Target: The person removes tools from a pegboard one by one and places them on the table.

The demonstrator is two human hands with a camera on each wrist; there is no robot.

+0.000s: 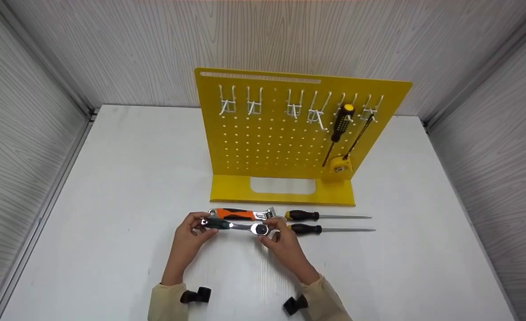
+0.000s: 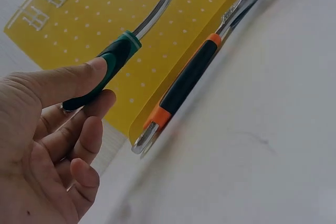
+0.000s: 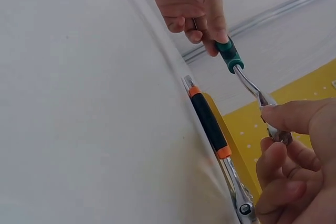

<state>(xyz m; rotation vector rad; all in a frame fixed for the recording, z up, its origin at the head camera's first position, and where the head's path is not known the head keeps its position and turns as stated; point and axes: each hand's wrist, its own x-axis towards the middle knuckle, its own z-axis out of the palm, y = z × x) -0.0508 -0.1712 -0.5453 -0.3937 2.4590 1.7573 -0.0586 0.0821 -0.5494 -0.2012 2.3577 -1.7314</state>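
Note:
A ratchet wrench (image 1: 240, 226) with a dark green handle and chrome head is held level between both hands, above the table. My left hand (image 1: 190, 236) pinches the handle end between thumb and fingers, as the left wrist view shows with the green grip (image 2: 113, 61). At the other end, my right hand (image 1: 285, 244) pinches the round head (image 3: 273, 124) of the wrench. Just behind it lies an adjustable wrench (image 1: 238, 214) with an orange and black handle, flat on the white table.
Two screwdrivers (image 1: 305, 215) with black handles lie side by side right of the wrenches. Behind stands a yellow pegboard (image 1: 263, 147) with white hooks (image 1: 254, 107). A screwdriver (image 1: 342, 125) and a tape measure (image 1: 341, 165) hang at its right side.

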